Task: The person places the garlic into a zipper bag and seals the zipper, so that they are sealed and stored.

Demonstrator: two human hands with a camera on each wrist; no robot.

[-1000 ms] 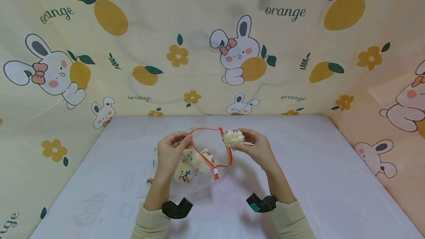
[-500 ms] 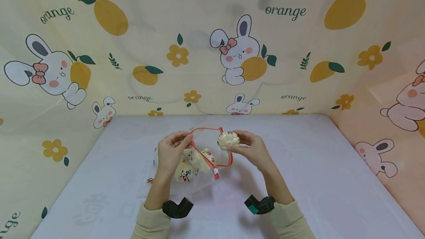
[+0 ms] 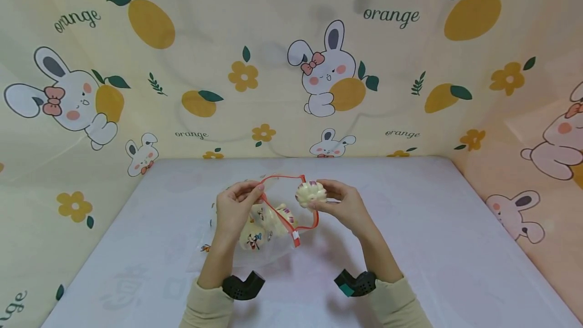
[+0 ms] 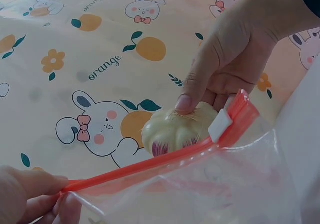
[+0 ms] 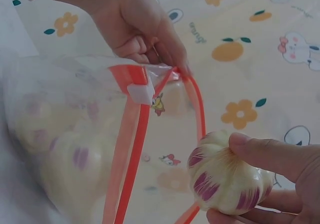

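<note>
So the garlic bulb (image 3: pixel 311 194) is held right at the mouth of the clear zip bag (image 3: pixel 273 256), pinched in the right hand (image 3: pixel 346 204) with the thumb on top and the other fingers underneath. Whether the red edge (image 5: pixel 134 159) is actually being touched by it can't be told. That edge is pinched by the left hand (image 3: pixel 234 209) between thumb and fingers, and the mouth is held gaping. More garlic (image 5: pixel 82 159) can be seen inside, and the bag is resting on the bench (image 3: pixel 455 247).

What could go wrong: the bag is only seen to be held at one spot, so if that pinch is loosened, the floppy mouth could be sagged shut. The bulb could also be caught on the rim or the white slider (image 5: pixel 141 93) if it's moved off-line. And it's round and looks smooth, so if it's knocked, it could be popped out of the fingers and rolled away.
</note>
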